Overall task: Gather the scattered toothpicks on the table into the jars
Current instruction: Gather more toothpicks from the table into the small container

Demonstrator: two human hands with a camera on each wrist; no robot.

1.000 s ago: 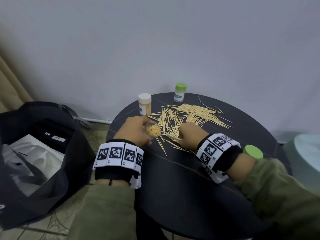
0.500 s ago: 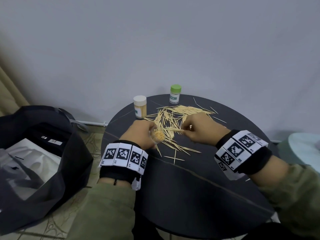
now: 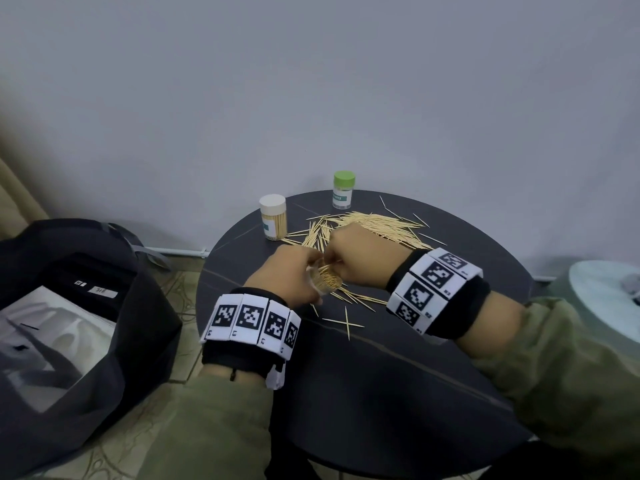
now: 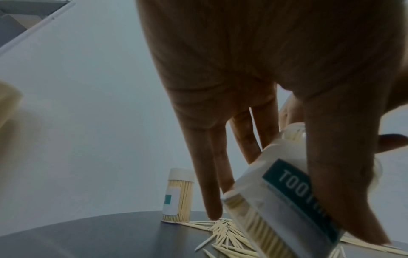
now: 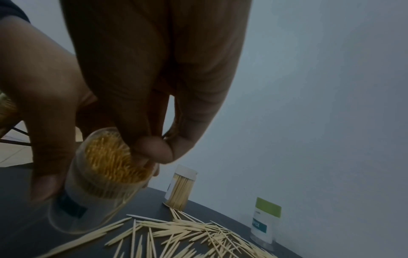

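Observation:
Pale wooden toothpicks lie scattered across the far half of the round dark table. My left hand grips an open clear jar, tilted and nearly full of toothpicks, just above the table. In the left wrist view the jar shows a teal label under my thumb. My right hand pinches a small bunch of toothpicks at the jar's mouth. The right wrist view has my thumb and fingers pressed together right over the open jar; the pinched toothpicks are mostly hidden there.
A full white-lidded jar and a green-lidded jar stand upright at the table's far edge. A few loose toothpicks lie nearer me. A black bag sits on the floor at left, a pale round object at right.
My right hand picked a bunch of toothpicks off the table and carried it left to the jar's mouth. My left hand kept its grip on the jar, lifting it slightly.

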